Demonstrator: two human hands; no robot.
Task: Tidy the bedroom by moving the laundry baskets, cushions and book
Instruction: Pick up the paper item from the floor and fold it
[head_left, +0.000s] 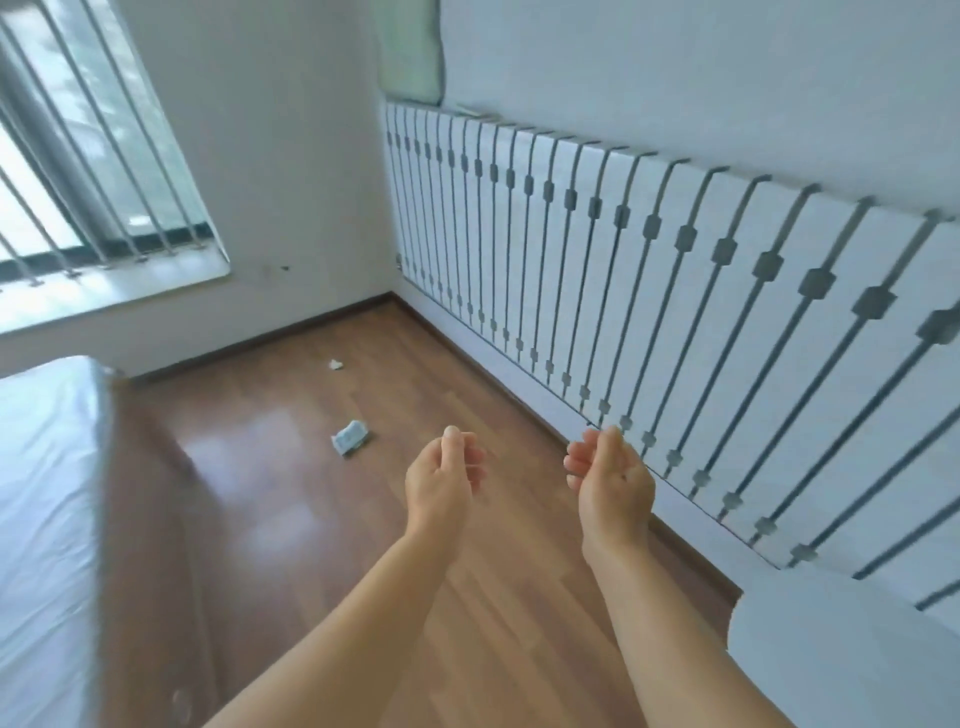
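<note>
both hands, left hand (441, 480) and right hand (613, 480), hang loosely curled and hold nothing above the wooden floor (291, 467). no basket, cushion or book shows. a crumpled packet (350, 437) and paper scrap (335, 365) lie on the floor between the bed (47, 493) and the barred wall panel (675, 291).

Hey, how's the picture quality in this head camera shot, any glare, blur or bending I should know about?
Head view: daylight from the window blows out its lower panes; soft glare patches sit on the wooden floor; the window bars and the mattress edge are smeared by motion blur; wide-angle distortion curves the white panelled board along the wall; both hands, left hand and right hand, look fairly sharp.
</note>
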